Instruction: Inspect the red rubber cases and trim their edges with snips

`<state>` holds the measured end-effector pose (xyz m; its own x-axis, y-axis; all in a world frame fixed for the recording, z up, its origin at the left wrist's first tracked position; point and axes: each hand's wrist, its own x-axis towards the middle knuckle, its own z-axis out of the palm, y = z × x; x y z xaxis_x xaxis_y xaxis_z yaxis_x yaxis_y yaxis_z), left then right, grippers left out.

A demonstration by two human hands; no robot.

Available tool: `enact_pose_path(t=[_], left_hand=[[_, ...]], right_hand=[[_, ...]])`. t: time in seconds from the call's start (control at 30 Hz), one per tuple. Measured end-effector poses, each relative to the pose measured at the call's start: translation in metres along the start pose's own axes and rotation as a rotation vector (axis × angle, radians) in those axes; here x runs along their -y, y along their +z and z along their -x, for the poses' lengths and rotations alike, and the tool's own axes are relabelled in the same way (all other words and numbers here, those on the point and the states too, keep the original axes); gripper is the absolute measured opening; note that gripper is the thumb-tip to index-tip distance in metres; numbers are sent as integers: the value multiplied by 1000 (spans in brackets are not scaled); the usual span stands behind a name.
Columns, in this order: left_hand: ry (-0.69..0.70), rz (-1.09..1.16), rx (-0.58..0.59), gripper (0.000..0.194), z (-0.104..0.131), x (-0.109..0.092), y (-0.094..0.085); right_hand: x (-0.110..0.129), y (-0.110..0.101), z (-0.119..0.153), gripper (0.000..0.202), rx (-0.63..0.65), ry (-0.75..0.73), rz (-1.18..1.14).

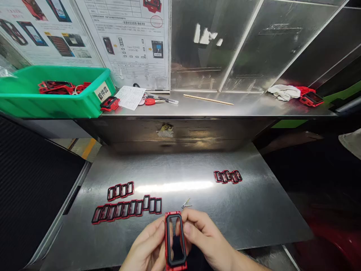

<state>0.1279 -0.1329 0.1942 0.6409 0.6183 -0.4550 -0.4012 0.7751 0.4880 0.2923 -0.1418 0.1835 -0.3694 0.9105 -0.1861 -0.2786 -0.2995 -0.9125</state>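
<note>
Near the front edge of the metal table, a red-and-black rectangular frame [167,241] with an open middle is held upright between both hands. My left hand [149,244] grips its left side with thumb and fingers. On the opposite side, my right hand [204,235] pinches the upper right edge. Just beyond the hands lies a small pair of metal nippers [186,203]. To the left, a long row of similar frames [118,210] and a shorter row of frames [120,191] rest on the table. Another group of frames [228,176] lies at the right.
A green bin [93,101] with red parts stands on the back shelf at left. Beside it lie a paper slip [130,97], pens [166,99] and a wooden stick [208,99]. A white cloth [283,92] sits at the far right. The metal table [214,218] spans the front.
</note>
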Motion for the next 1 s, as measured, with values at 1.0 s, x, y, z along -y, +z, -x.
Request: enact_pose_path(t=[1.0], left_hand=[[-65, -145, -225, 57, -25, 15, 1]], right_hand=[[-3, 3, 2, 54, -197, -23, 278]])
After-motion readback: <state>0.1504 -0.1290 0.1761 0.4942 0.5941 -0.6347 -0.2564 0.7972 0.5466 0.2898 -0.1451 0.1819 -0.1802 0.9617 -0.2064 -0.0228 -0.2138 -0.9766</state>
